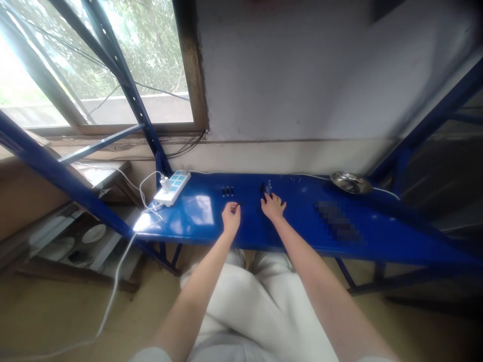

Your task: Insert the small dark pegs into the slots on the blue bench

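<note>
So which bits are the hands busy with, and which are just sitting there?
Hands busy with:
left hand, near small dark pieces
right hand, at a small dark part

Just sitting there:
power strip
metal dish
white cable

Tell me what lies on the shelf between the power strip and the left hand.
In the head view, only bare blue shelf lies between the power strip and the left hand; the small black parts sit further back.

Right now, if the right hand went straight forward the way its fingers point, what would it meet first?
Probably the small dark part with a clear top, which stands on the blue shelf just past the right hand. The fingertips look almost at it; depth is unclear. Behind it is the wall.
</note>
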A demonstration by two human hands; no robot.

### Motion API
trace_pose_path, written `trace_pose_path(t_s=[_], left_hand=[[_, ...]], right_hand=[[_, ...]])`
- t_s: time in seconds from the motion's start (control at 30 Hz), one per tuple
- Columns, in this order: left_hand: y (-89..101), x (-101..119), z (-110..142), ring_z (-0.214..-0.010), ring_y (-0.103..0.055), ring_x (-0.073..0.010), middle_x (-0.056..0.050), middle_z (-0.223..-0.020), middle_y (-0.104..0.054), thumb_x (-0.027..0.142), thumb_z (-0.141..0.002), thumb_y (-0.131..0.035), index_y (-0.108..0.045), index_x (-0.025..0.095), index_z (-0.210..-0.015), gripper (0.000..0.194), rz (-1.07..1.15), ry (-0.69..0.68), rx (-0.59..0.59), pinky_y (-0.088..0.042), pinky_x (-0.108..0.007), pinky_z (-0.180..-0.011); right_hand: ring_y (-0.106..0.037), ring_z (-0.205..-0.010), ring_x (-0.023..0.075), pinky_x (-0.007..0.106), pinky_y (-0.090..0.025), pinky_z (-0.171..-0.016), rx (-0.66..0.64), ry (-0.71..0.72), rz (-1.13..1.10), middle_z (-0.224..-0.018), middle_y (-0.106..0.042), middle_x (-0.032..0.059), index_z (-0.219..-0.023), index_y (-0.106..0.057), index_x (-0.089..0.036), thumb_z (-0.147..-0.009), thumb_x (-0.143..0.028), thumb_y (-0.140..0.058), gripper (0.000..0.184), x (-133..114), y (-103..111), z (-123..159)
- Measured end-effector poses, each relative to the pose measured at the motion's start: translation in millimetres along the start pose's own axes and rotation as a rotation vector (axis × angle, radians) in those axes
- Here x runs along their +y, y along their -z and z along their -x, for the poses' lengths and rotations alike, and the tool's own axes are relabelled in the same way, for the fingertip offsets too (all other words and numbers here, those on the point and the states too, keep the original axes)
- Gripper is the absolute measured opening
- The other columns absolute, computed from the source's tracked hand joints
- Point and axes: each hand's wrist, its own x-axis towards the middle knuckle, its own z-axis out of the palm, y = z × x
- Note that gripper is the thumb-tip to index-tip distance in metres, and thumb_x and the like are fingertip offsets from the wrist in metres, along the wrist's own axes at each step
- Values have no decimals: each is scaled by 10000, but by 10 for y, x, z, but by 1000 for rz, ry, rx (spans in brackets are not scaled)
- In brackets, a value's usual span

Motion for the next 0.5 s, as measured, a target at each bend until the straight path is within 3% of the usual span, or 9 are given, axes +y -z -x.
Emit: trace_pose_path(t_s=[0.33, 0.5], left_hand=[[5, -37, -20, -805, -571, -134, -45, -854, -611, 255, -816, -497, -564, 175, -900, 134, 8, -7, 26, -471, -273, -757], [15, -33, -7, -813, -570, -132, -47, -871, -611, 271, -827, -479, -560, 178, -912, 149, 12, -28, 33, -469, -270, -760]], right_hand=[[-375, -1204, 313, 654, -182, -961, 40, 49, 2, -1254, -498, 153, -1150, -572, -186, -878, -344, -321, 403, -38, 62, 62], [-524, -1005, 245, 493, -341, -918, 192, 256, -119, -1054, -607, 121, -972, -616, -167, -885, -309, -339, 324, -178, 279, 225]])
